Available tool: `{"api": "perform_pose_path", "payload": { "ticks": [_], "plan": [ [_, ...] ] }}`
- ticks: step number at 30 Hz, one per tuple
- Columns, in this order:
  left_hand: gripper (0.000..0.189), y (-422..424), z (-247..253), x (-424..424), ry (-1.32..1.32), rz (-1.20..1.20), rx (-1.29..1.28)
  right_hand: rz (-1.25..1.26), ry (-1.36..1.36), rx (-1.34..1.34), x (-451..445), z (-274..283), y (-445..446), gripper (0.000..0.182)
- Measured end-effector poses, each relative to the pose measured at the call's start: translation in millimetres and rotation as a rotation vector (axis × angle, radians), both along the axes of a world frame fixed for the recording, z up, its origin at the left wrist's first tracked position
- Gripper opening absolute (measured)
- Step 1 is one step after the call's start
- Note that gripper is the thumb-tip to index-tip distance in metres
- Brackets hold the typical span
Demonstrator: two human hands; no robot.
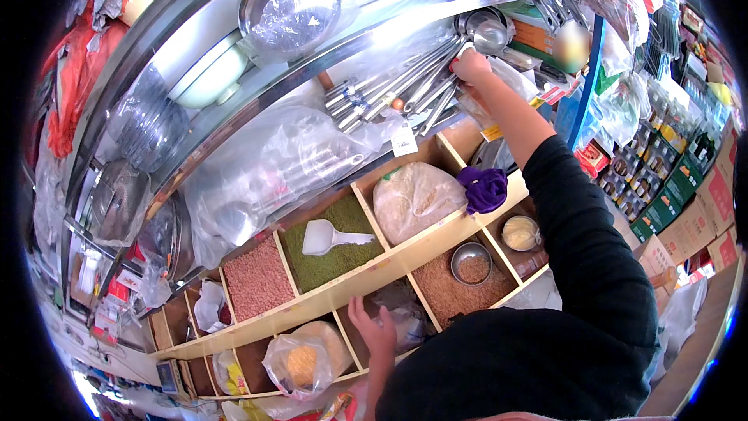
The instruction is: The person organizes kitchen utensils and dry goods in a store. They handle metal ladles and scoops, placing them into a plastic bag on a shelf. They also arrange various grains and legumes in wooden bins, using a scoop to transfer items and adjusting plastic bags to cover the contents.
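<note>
My right hand reaches up to a shelf with its fingers curled, at the far ends of several metal utensil handles. White and red bits show at its fingertips; what it grips is unclear. Just beyond it are small metal bowls. My left hand has its fingers apart, by the front board of a wooden compartment bin. Behind that hand lies a plastic bag. A white scoop rests on green beans. A metal bowl sits in brown grain.
Pink peanuts, a knotted purple bag and a bag of yellow grain occupy other compartments. Plastic-wrapped ladles cover the shelf's left part. A wrapped steel pan hangs above. A blue post stands right of my arm.
</note>
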State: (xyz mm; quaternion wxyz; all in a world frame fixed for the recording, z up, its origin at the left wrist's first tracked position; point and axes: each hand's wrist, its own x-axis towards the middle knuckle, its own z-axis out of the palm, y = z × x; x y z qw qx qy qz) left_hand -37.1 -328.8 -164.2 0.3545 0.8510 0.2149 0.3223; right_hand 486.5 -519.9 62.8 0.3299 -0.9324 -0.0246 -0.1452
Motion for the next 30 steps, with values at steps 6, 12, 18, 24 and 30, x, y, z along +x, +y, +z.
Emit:
{"api": "perform_pose_path", "payload": {
  "ticks": [6, 12, 18, 24, 30],
  "plan": [
    [0.058, 14, 2, 12, 0.035, -0.092, 0.022, -0.237, -0.407, 0.614, 46, -36, -26, 0.027],
    [0.052, 20, 24, 20, -0.019, -0.157, 0.076, 0.129, -0.203, 1.008, 16, -20, -28, 0.011],
    [0.046, 11, 113, 95, -0.186, -0.458, 0.308, 0.092, 0.000, 0.790, 28, -26, -32, 0.012],
    [0.046, 3, 219, 218, -0.329, -0.563, 0.695, 0.182, 0.212, 0.862, -16, 11, -12, 0.014],
    [0.058, -3, 259, 336, 0.241, -0.255, 0.823, 0.198, 0.326, 0.745, -22, 13, -16, 0.025]
  ]
}}
